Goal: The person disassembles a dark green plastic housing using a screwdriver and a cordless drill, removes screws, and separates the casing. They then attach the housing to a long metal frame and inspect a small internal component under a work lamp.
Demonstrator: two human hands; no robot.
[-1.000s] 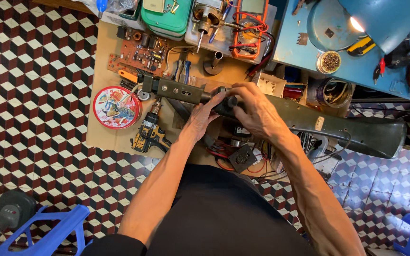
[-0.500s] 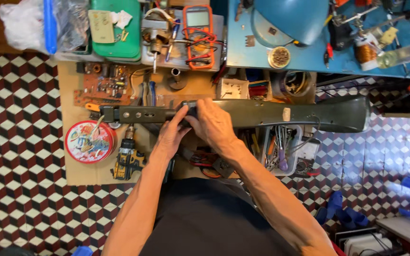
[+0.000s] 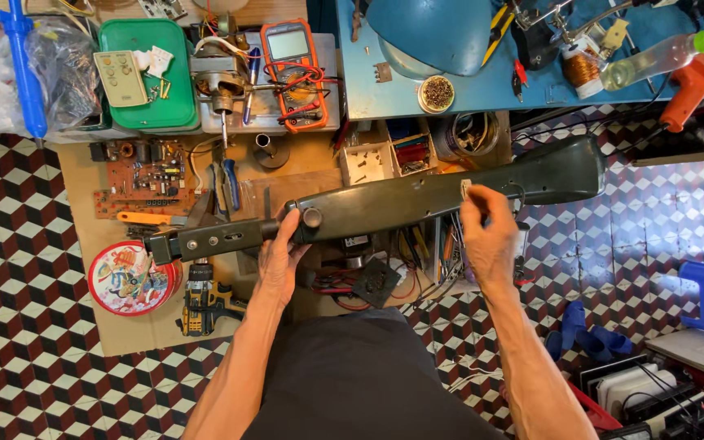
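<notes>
Held thing: long dark-green housing (image 3: 401, 204), lying crosswise above the cardboard mat (image 3: 124, 334).
Left hand (image 3: 277, 259): fingers curled around the housing's narrow end.
Right hand (image 3: 489, 236): fingertips pinching the housing's wide part.
Near the mat's left edge: round tin (image 3: 130, 278), cordless drill (image 3: 202, 303).

both hands (image 3: 280, 259) (image 3: 486, 240) apart, fingers curled

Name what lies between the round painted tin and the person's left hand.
In the head view, a yellow and black cordless drill lies on the cardboard between the round tin and the left hand, just below the long dark housing.
</notes>
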